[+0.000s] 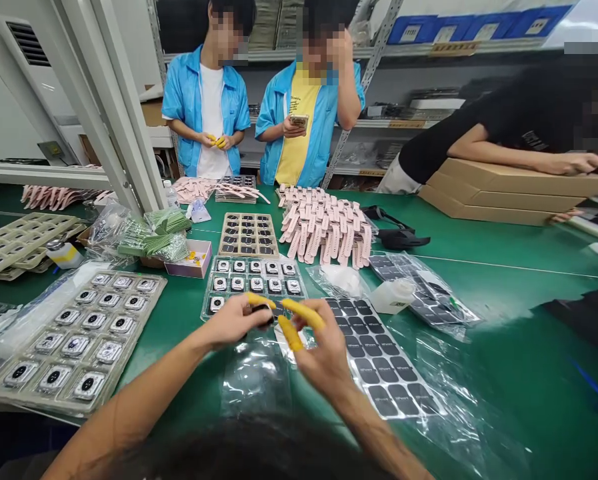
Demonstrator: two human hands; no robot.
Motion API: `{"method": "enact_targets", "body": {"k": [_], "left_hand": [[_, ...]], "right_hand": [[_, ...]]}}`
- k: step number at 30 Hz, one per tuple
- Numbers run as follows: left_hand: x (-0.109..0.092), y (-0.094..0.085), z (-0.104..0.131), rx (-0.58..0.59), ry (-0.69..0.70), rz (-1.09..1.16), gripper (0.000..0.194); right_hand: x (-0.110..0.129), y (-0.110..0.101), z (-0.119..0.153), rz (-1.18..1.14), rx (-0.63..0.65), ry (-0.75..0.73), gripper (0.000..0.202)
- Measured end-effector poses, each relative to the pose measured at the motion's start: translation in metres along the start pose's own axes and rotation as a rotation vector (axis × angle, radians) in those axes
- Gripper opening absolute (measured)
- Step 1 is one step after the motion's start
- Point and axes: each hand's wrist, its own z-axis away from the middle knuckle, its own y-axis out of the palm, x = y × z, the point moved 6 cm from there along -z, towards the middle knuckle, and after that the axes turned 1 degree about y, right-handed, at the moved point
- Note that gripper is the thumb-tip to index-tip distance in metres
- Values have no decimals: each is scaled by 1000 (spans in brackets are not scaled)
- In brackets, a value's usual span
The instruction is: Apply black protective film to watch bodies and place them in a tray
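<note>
My left hand [233, 321] is closed on a small dark watch body [265, 313], partly hidden by the fingers. Opposite it, my right hand [323, 343] has its thumb and forefinger apart, with nothing visible between them. Yellow finger cots cover fingertips on both hands. Just beyond is a clear tray of watch bodies [256, 285]. A sheet of black square stickers [379, 357] lies to the right of my right hand. Beneath the hands are a clear plastic bag [253, 373] and a whitish piece [291, 343].
At left lies a large tray of watch bodies [79, 343]. Behind stand a tray of dark pieces [249, 233], a pile of pink watch straps [323, 223] and a small box [191, 259]. A white bottle [393, 295] is at right. Co-workers stand across the table; one leans on cardboard boxes [503, 190].
</note>
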Motion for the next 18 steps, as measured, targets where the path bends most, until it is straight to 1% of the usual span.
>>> {"method": "enact_targets", "body": {"k": [1, 2, 4, 5, 8, 12, 13, 14, 15, 16, 17, 18], "left_hand": [[15, 5, 8, 41, -63, 106, 55], [28, 9, 15, 59, -118, 192, 63], [43, 12, 22, 53, -191, 292, 71], [47, 12, 22, 50, -213, 317, 72], [50, 16, 21, 66, -249, 338, 73], [51, 23, 22, 106, -294, 367, 70], [51, 25, 23, 111, -302, 388, 69], [51, 26, 23, 106, -310, 419, 70], [51, 25, 23, 91, -321, 456, 71], [51, 24, 23, 68, -332, 494, 74], [51, 22, 23, 39, -339, 521, 75], [50, 18, 23, 3, -339, 529, 76]], "right_hand": [[-5, -1, -4, 15, 66, -22, 29], [-11, -1, -7, 24, 152, -41, 30], [-24, 4, -8, 17, 297, -51, 31], [-30, 5, -7, 7, 318, -42, 32], [-39, 7, -1, 14, 281, -26, 35], [-31, 15, 6, 56, 323, -42, 27], [-28, 15, 6, 46, 316, -37, 22], [-27, 10, 4, 6, 279, -12, 17], [-28, 2, 1, -68, 208, 40, 12], [-33, -9, -2, -164, 118, 121, 11], [-41, -22, -3, -254, 33, 225, 15], [-51, -35, -4, -317, -22, 338, 20]]}}
